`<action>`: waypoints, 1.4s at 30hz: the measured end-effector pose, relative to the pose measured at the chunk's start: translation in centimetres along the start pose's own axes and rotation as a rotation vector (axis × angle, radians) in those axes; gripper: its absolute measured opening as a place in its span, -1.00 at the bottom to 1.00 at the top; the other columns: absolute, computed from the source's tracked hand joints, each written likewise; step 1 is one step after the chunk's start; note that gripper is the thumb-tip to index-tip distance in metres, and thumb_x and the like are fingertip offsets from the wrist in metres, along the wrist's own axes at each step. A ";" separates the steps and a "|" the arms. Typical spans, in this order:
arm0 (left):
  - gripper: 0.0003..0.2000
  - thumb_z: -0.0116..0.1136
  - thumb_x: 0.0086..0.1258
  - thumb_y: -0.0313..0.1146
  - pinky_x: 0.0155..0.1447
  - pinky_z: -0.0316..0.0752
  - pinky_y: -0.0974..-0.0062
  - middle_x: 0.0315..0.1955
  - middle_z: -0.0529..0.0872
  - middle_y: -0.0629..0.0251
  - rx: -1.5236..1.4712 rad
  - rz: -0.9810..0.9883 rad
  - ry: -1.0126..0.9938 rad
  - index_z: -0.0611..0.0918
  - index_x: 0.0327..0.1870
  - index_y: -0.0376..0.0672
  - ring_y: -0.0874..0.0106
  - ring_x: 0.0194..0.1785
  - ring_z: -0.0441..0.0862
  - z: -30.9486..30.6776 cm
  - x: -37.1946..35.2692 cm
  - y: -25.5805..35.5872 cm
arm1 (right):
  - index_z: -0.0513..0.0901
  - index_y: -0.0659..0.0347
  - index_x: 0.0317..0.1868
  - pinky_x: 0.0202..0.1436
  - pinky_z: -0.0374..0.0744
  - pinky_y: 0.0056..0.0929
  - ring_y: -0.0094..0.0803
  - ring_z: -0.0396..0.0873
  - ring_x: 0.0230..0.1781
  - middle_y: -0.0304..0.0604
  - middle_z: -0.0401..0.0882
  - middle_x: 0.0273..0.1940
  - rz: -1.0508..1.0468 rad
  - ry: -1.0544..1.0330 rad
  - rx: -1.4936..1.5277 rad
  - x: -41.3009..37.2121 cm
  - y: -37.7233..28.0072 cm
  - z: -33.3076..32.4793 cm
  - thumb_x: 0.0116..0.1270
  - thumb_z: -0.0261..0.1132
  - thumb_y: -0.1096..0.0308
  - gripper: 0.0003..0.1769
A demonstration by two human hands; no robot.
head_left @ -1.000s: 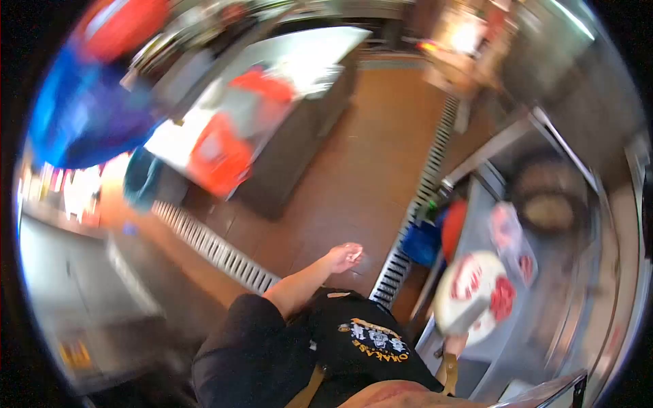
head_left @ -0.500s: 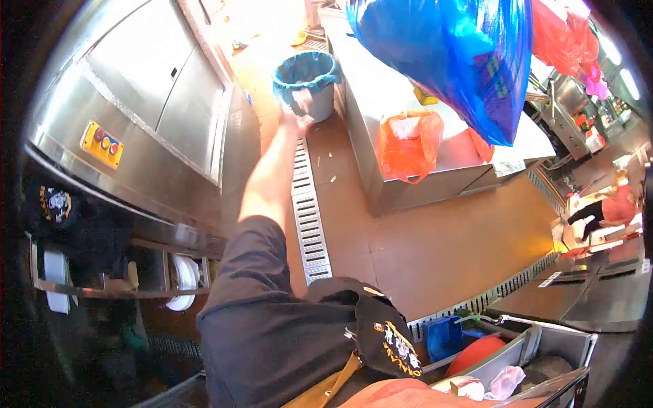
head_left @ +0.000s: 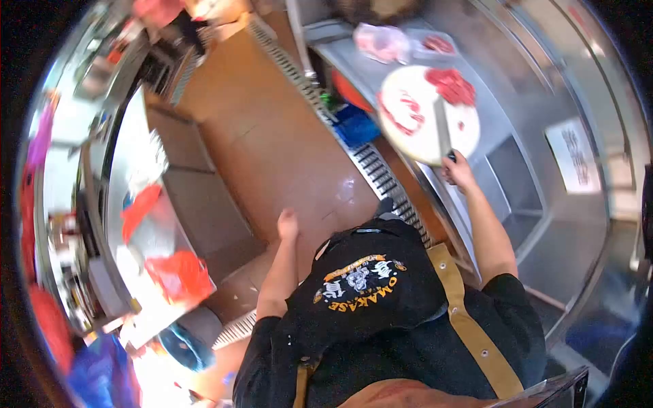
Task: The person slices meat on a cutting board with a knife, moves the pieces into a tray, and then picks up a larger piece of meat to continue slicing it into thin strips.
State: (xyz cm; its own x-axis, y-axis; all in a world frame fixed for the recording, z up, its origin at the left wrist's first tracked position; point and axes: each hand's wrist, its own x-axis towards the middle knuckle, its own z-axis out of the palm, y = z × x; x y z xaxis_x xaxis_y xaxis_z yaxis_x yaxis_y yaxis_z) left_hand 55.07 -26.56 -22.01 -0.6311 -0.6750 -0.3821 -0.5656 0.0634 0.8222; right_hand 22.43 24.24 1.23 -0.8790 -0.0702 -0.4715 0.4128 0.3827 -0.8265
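Note:
My right hand (head_left: 458, 170) is closed around the dark handle of a kitchen knife (head_left: 443, 129). The blade lies over a round white cutting board (head_left: 423, 146). Raw red meat (head_left: 451, 87) is heaped at the board's far right, with thinner strips (head_left: 411, 112) on its left half. Behind the board are a plastic bag of pale contents (head_left: 381, 44) and a clear tray with red meat (head_left: 435, 45). My left hand (head_left: 288, 224) hangs over the brown floor, apart from any object; its fingers are too blurred to make out.
A steel counter (head_left: 204, 197) on the left carries an orange plastic bag (head_left: 180, 275). A bin with a blue-green liner (head_left: 187, 343) stands at lower left. Floor drains (head_left: 381, 177) run beside the workbench. Another person (head_left: 160, 10) is at the far upper left.
My view has turned right, from the bin and counter to the workbench. My left hand has come away from the bin. My right hand, unseen before, now shows holding the knife.

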 end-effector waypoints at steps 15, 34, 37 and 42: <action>-0.34 0.23 0.36 -0.32 0.64 0.20 -0.05 0.50 0.42 0.09 1.295 1.531 -0.633 0.40 0.54 -0.06 0.07 0.57 0.36 30.2 7.9 47.2 | 0.47 0.26 0.45 -0.48 0.53 -0.48 -0.55 0.52 -0.53 -0.30 0.55 -0.38 0.117 -0.087 0.515 -4.2 4.6 -3.3 0.62 0.28 0.27 -0.50; -0.23 0.34 0.32 -0.28 0.50 0.40 0.02 0.46 0.48 0.12 1.221 1.846 -0.770 0.34 0.60 -0.04 0.06 0.42 0.51 33.2 10.5 49.3 | 0.43 0.19 0.51 -0.46 0.54 -0.50 -0.56 0.53 -0.49 -0.32 0.55 -0.36 0.242 -0.029 0.623 -4.1 1.3 -1.3 0.63 0.27 0.24 -0.46; -0.22 0.29 0.28 -0.42 0.48 0.44 0.03 0.45 0.49 0.11 1.143 1.918 -0.742 0.33 0.60 -0.06 0.05 0.39 0.54 33.6 12.1 48.7 | 0.47 0.21 0.45 -0.46 0.54 -0.50 -0.57 0.54 -0.48 -0.33 0.55 -0.36 0.229 0.002 0.579 -4.6 0.8 -0.1 0.63 0.26 0.24 -0.51; -0.36 0.24 0.30 -0.52 0.29 0.63 0.09 0.32 0.61 0.04 0.855 1.357 -0.930 0.43 0.47 -0.08 0.08 0.27 0.68 33.2 11.7 51.5 | 0.50 0.22 0.42 -0.44 0.54 -0.51 -0.58 0.52 -0.48 -0.33 0.55 -0.36 0.226 0.043 0.565 -4.9 0.0 0.9 0.63 0.26 0.25 -0.55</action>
State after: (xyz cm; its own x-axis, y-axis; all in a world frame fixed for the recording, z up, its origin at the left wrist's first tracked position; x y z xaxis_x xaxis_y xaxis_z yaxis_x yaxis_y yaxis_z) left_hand 0.98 -6.80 1.85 -0.7104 0.7021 -0.0480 0.6206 0.6572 0.4277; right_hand 26.97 23.74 3.25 -0.7590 -0.0030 -0.6511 0.6425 -0.1650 -0.7483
